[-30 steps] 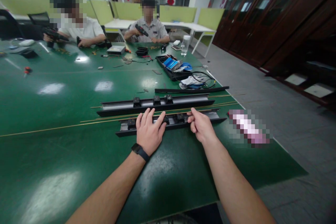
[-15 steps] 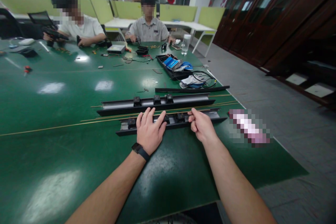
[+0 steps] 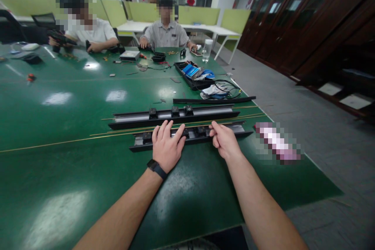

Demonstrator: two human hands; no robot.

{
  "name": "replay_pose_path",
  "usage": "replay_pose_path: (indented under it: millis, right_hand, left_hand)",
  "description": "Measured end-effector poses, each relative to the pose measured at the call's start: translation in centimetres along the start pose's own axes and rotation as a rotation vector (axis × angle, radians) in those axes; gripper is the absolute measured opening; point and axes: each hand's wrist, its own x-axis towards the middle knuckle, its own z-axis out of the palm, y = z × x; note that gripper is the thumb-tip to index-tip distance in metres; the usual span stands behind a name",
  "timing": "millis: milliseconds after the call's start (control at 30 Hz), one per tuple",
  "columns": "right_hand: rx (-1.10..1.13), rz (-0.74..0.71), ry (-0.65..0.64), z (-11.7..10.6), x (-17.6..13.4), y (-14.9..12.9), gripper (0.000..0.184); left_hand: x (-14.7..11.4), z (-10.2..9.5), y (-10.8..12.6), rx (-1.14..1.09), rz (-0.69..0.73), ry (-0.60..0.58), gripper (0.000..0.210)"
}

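Observation:
Two long black rails with silver channels and small black blocks lie side by side on the green table (image 3: 73, 164). My left hand (image 3: 166, 146) lies flat on the near rail (image 3: 140, 143), fingers spread over its middle. My right hand (image 3: 225, 140) pinches the near rail's front edge a little to the right, next to a black block (image 3: 201, 130). The far rail (image 3: 172, 115) lies untouched just beyond. Thin brass-coloured rods (image 3: 123, 132) run between and beside the rails.
A thin black strip (image 3: 213, 100) lies beyond the far rail. A black tray (image 3: 195, 74) with blue parts and a coil of cable (image 3: 222, 88) sit further back. Two people work at the table's far end. The table edge and grey floor are to the right.
My hands and the rails have stayed put. The person at the far end has lowered a tool and put both hands on the table.

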Motion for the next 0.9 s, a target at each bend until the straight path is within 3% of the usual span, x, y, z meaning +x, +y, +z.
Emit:
replay_pose_path:
  millis: [667, 900]
  right_hand:
    - [-0.042, -0.024, -0.035, 0.05, -0.18, -0.09, 0.036]
    - [0.002, -0.01, 0.007, 0.02, -0.04, 0.02, 0.035]
  left_hand:
    - [0.04, 0.03, 0.0, 0.005, -0.001, -0.007, 0.043]
    - [0.06, 0.04, -0.02, 0.03, 0.007, -0.02, 0.043]
